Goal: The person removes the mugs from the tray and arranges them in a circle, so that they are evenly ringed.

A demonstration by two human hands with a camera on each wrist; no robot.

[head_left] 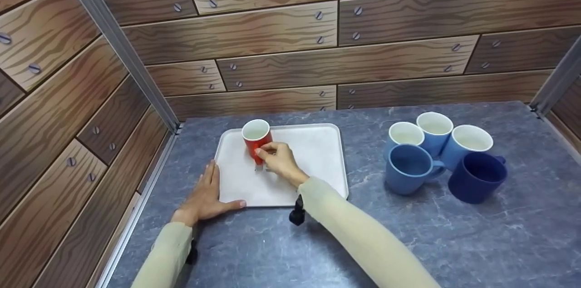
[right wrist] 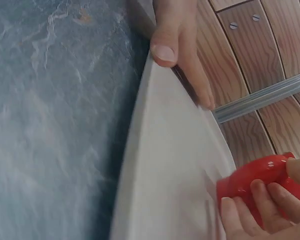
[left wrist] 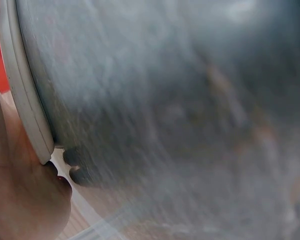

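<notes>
A red mug with a white inside stands near the left side of a white tray. The thumb and fingers of my right hand pinch the mug's handle, which faces me; the right wrist view shows the fingers around the red handle. My left hand rests at the tray's front left corner. Its fingers lie straight along the left edge, while the thumb lies on the front rim. In the left wrist view, part of the left palm shows beside the tray rim.
To the right of the tray several mugs stand grouped: light blue ones with white insides, a mid-blue mug and a dark blue mug. Wood-patterned walls border the grey marbled table behind and at the sides.
</notes>
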